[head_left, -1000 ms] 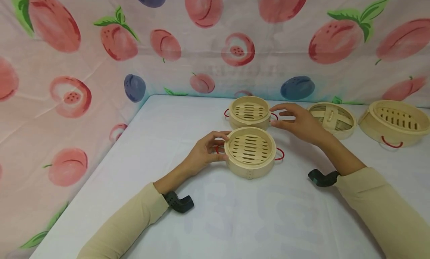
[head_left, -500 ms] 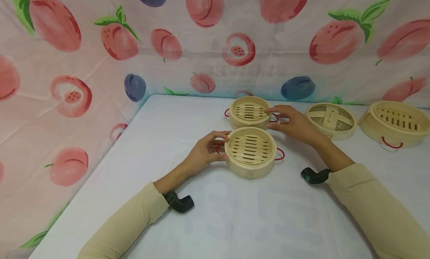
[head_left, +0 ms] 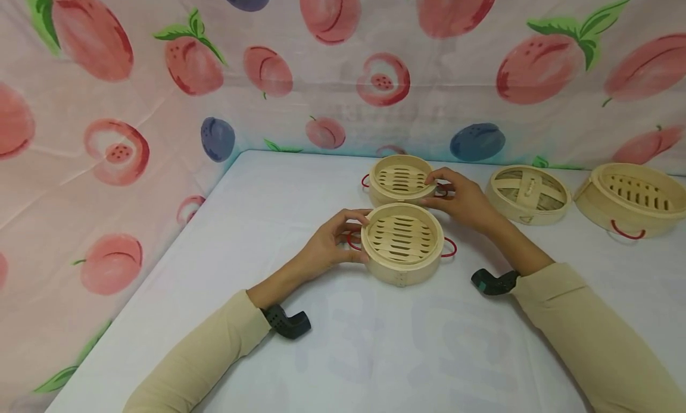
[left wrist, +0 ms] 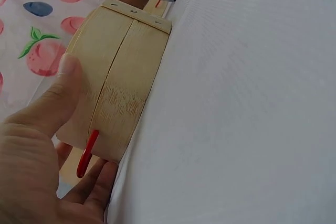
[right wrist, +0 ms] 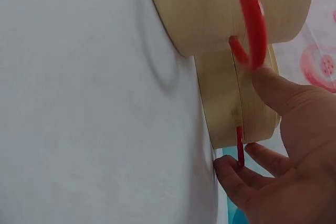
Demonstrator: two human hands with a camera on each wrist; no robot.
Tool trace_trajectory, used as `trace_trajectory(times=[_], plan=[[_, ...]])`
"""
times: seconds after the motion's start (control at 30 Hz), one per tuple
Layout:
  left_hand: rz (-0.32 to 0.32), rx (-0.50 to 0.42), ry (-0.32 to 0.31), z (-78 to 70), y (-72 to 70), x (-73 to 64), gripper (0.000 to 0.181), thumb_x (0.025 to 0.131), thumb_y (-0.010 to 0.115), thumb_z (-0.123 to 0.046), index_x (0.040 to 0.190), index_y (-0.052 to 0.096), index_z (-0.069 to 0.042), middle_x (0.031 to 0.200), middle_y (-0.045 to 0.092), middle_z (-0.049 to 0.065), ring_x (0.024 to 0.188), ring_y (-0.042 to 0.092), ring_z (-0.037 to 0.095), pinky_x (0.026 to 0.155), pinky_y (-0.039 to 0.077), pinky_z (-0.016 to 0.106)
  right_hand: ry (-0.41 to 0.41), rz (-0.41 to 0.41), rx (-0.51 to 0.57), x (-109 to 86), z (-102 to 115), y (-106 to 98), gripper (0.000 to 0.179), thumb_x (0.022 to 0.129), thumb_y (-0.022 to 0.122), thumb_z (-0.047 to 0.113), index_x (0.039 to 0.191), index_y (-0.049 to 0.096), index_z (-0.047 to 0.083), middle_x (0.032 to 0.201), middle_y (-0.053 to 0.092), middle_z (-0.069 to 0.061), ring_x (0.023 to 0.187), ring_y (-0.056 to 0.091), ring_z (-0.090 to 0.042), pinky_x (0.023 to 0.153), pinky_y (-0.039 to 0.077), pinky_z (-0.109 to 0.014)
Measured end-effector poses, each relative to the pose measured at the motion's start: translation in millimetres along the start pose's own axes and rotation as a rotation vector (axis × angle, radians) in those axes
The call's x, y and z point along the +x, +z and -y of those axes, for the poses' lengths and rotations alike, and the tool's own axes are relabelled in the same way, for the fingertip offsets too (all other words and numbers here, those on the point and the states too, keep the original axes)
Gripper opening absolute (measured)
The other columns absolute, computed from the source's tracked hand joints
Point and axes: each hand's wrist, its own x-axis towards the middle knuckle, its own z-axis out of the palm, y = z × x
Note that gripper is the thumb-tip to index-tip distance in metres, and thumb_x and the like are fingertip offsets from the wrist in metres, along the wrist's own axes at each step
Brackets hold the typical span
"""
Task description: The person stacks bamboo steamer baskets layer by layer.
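Two small round bamboo steamer baskets with slatted bottoms and red side handles stand one behind the other on the white tabletop. My left hand (head_left: 333, 240) grips the near steamer basket (head_left: 401, 273) by its left side, thumb and fingers around the wall. In the left wrist view its red handle (left wrist: 87, 155) pokes out between the thumb and fingers. At the far steamer basket (head_left: 388, 194), my right hand (head_left: 462, 200) holds the right side, index finger over the rim. The right wrist view shows the thumb on that basket's wall (right wrist: 218, 103) and fingers curled by its handle (right wrist: 240, 148).
To the right stands a bamboo steamer lid (head_left: 527, 215) with crossed strips, seated on a round base. Beside it is a larger bamboo steamer basket (head_left: 616, 213) with a red handle. A fruit-print cloth (head_left: 332, 74) hangs behind and along the left side.
My right hand has moved left from beside the far steamer basket onto its rim and wall. The left hand keeps its grip on the near basket, which has not visibly shifted.
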Motion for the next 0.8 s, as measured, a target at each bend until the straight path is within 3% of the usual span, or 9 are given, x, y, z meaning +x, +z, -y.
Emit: trace_trajectory(times=[0.43, 0.8], plan=[[-0.017, 0.145, 0.023, -3.6, 5.5, -1.8, 0.060, 0.071, 0.082, 0.003, 0.120, 0.047, 0.002, 0.145, 0.041, 0.014, 0.117, 0.053, 0.032, 0.098, 0.040, 0.048, -0.015, -0.061, -0.036, 1.1, -4.0, 7.1, 0.039, 0.085, 0.074, 0.028, 0.115, 0.054, 0.014, 0.132, 0.051, -0.009, 0.115, 0.055, -0.038, 0.087, 0.047, -0.053], [-0.048, 0.182, -0.005, -8.5, 8.5, -2.1, 0.060, 0.071, 0.083, 0.000, 0.119, 0.049, 0.000, 0.144, 0.043, 0.011, 0.112, 0.057, 0.030, 0.096, 0.043, 0.047, -0.008, -0.084, -0.046, 0.6, -2.9, 6.4, 0.036, 0.085, 0.073, 0.028, 0.113, 0.055, 0.016, 0.132, 0.050, -0.007, 0.113, 0.057, -0.036, 0.079, 0.050, -0.047]])
